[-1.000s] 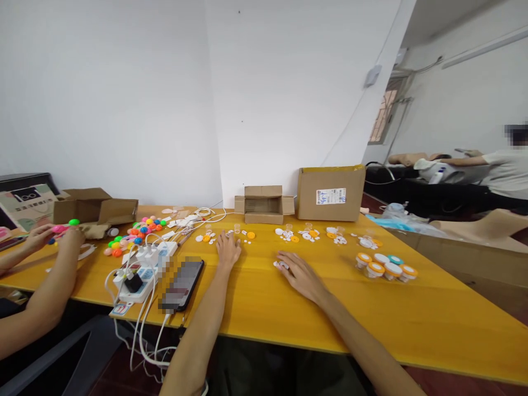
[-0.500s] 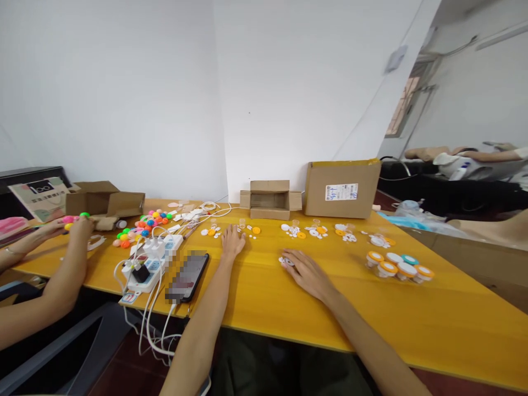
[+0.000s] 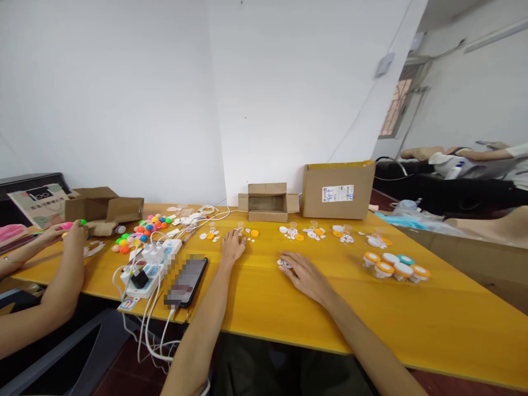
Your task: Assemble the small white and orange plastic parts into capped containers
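Observation:
My left hand (image 3: 233, 247) reaches forward over the table with its fingers stretched and slightly apart. Its fingertips are among small parts beside a clear plastic cup (image 3: 241, 225); what lies under them is partly hidden. An orange ring-shaped lid (image 3: 254, 233) and tiny white bits are just right of it. My right hand (image 3: 304, 272) rests low on the table, closed around small white plastic discs (image 3: 284, 264) between thumb and fingers. Part of the discs is covered by the fingers. Further piles of white discs (image 3: 293, 232) and orange lids lie beyond both hands.
Several lidded clear jars (image 3: 383, 268) stand at right. An open carton (image 3: 268, 206) and a larger cardboard box (image 3: 338, 191) are against the wall. At left are a phone (image 3: 190, 283), a power strip (image 3: 154, 269) with cables, coloured balls (image 3: 144, 230), and another person's hands (image 3: 74, 236).
The view has shifted slightly. Both my hands stay in nearly the same places, the left among the small parts and the right at the white discs.

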`<state>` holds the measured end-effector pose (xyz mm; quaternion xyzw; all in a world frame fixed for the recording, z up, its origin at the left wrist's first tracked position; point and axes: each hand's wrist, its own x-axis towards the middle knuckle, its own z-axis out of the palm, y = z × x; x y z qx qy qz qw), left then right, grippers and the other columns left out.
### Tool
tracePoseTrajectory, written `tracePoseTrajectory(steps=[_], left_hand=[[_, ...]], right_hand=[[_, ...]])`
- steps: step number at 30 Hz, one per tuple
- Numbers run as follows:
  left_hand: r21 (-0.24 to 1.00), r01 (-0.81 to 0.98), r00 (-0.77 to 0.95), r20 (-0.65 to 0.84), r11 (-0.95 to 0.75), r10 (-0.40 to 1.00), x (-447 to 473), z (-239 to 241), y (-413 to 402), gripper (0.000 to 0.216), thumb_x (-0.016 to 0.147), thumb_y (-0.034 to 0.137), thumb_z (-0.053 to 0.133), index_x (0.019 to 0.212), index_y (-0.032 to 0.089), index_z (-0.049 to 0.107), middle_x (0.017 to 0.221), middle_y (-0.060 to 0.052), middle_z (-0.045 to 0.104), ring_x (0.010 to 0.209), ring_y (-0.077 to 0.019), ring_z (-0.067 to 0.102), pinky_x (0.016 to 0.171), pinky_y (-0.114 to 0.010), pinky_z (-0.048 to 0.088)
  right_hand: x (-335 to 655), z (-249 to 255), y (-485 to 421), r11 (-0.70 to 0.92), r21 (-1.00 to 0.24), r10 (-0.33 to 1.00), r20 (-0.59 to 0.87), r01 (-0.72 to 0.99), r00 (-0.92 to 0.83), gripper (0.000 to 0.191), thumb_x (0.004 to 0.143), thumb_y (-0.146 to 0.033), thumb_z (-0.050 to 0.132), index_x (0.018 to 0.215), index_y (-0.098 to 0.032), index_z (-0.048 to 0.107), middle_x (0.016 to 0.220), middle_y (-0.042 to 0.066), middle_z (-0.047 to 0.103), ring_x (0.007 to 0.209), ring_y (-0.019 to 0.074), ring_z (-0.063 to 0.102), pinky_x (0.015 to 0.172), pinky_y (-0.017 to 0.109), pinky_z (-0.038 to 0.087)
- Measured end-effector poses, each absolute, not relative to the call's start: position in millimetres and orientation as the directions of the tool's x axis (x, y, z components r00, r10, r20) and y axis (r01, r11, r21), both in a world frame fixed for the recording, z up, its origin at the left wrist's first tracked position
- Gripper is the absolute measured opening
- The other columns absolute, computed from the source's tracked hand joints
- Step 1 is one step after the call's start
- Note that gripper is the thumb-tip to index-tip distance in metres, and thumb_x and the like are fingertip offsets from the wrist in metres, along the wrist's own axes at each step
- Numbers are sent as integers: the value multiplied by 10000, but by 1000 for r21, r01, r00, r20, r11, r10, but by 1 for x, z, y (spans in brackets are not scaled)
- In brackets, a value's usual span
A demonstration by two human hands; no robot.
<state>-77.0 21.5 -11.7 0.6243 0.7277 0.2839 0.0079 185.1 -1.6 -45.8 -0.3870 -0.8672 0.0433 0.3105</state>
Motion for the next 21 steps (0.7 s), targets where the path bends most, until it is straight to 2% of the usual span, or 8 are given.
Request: tracePoseTrajectory(steps=[3, 7, 9, 17, 21], left_hand=[[373, 928, -168, 394, 10, 904, -72, -10, 16, 290, 887, 274, 553, 1170, 252, 611, 1276, -98, 606, 1225, -269, 515, 1016, -411, 401], [283, 949, -5, 454, -138, 891, -62, -9, 9, 259, 854, 208, 582, 1102, 256, 641, 1276, -81, 600, 1249, -270, 485, 1034, -427, 389], [278, 936, 69, 457, -217, 887, -56, -9, 7, 237, 858, 194, 568, 1070, 256, 654, 1229, -74, 623, 1230, -266, 496, 1033, -431, 390], [476, 729, 369, 332, -492, 868, -28, -13, 3, 217, 836, 278, 628, 1041, 244, 688, 1066, -57, 687, 1089, -241, 576, 1036, -404, 399], [524, 663, 408, 345, -534, 845, -13, -17, 5, 181, 834, 303, 629, 989, 237, 692, 1001, -47, 691, 994, -222, 599, 976, -379, 442]], right_hand=[[185, -44, -3, 701, -304, 691, 514, 646, -508, 336, 937, -386, 490, 1229, -287, 624, 1304, 71, 645, 1217, 258, 595, 1060, 453, 470], [187, -38, -4, 682, -308, 709, 501, 663, -496, 328, 917, -359, 522, 1209, -251, 624, 1259, 95, 663, 1175, 259, 609, 1015, 435, 491], [188, -35, -5, 667, -320, 726, 481, 673, -491, 299, 910, -351, 533, 1172, -250, 633, 1197, 93, 685, 1123, 254, 629, 986, 423, 500], [187, -24, -7, 593, -398, 798, 405, 700, -446, 186, 899, -265, 524, 1045, -258, 640, 1054, 70, 705, 994, 227, 662, 879, 358, 518], [187, -23, -6, 601, -436, 795, 409, 670, -448, 130, 896, -242, 515, 956, -259, 629, 985, 49, 703, 941, 216, 663, 840, 345, 525]])
